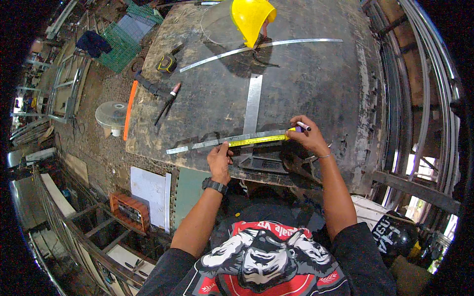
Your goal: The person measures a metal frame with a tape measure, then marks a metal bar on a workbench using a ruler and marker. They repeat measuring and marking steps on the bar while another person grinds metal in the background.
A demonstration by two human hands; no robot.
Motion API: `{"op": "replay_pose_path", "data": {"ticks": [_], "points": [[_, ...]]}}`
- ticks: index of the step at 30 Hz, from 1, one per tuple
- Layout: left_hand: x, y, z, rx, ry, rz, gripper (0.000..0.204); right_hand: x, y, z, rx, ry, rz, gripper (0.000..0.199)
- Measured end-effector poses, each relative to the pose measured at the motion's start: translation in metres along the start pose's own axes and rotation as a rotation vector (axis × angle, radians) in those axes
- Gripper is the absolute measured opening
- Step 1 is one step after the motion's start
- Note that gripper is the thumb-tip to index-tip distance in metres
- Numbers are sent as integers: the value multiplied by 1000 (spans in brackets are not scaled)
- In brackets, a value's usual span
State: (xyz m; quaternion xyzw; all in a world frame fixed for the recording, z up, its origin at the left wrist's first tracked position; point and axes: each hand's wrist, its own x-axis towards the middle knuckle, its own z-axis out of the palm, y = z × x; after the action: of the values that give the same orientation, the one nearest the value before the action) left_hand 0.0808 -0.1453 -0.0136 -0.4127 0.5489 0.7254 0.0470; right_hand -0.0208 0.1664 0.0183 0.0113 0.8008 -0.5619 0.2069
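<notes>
My left hand [219,160] pinches the free end of a yellow tape blade [256,141] at the near part of the dark worktable [316,89]. My right hand [308,138] is closed around the purple-and-yellow tape measure case [295,130], with a white marker with a dark tip [304,126] also between its fingers. The drawn-out blade lies along a narrow grey metal strip [205,143], whose left end reaches past my left hand. A wider flat metal bar [253,93] with a hole near its far end runs away from me and meets the strip.
A yellow helmet-like shield [249,19] and a long thin metal strip [261,45] lie at the far side. A second tape measure [167,63], a black pen-like tool [167,104] and an orange strip [130,111] are left. A fan [111,115] stands beyond the left edge.
</notes>
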Motion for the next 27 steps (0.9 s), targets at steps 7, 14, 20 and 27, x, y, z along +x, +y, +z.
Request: {"op": "replay_pose_path", "data": {"ticks": [7,14,20,27], "points": [[3,-3,-2,28,4,-12,30,-1,-5,2,-39,21,1,38],[2,-2,-1,23,-5,5,28,-3,-10,2,-9,11,15,35],[0,1,0,16,-7,1,28,-2,-8,3,-25,18,35,34],[-2,2,0,33,-8,5,30,-2,-7,3,3,11,31,33]]}}
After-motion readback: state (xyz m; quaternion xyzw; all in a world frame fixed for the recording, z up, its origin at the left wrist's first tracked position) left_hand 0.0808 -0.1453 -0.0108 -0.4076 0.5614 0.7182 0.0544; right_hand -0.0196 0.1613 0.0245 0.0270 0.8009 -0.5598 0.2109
